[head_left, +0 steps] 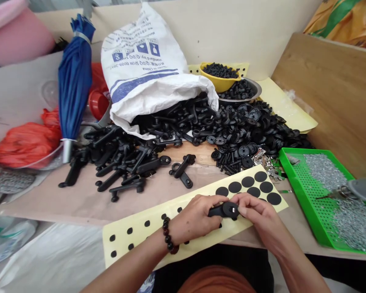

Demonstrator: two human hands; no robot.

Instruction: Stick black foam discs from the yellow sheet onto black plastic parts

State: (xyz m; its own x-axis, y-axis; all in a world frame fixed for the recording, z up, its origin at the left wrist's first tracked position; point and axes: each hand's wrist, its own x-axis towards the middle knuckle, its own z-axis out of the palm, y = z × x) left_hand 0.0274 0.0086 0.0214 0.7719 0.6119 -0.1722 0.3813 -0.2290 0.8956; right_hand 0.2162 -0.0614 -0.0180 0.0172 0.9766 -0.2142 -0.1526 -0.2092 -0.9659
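1. Two hands meet on one crank [224,209], above the sheet [152,236]. I have the left hand [198,219] gripping its arm between thumb and fingers, round end facing up.
2. My right hand [258,211] is bent in with thumb and fingertips at the round end's rim; whether they pinch it or only steady it, I cannot tell.
3. To do this well, I'd let the left hand bear the load and have the right work the rim evenly, clear of the bright metal at the centre.
4. I'd hold the crank level and lift wrists and bracelet [168,234] off the sheet, so the black discs [247,182] don't drag or crease.
5. Near side: the sheet's left corner overhangs the bench [79,195], so a sleeve or forearm could snag it.
6. Right side is tight: the green tray [305,195] sits near, and the driver [358,190] points its tip inward above it.
7. Best room lies ahead-left, on bare bench between the sheet and the heaped cranks [131,158].
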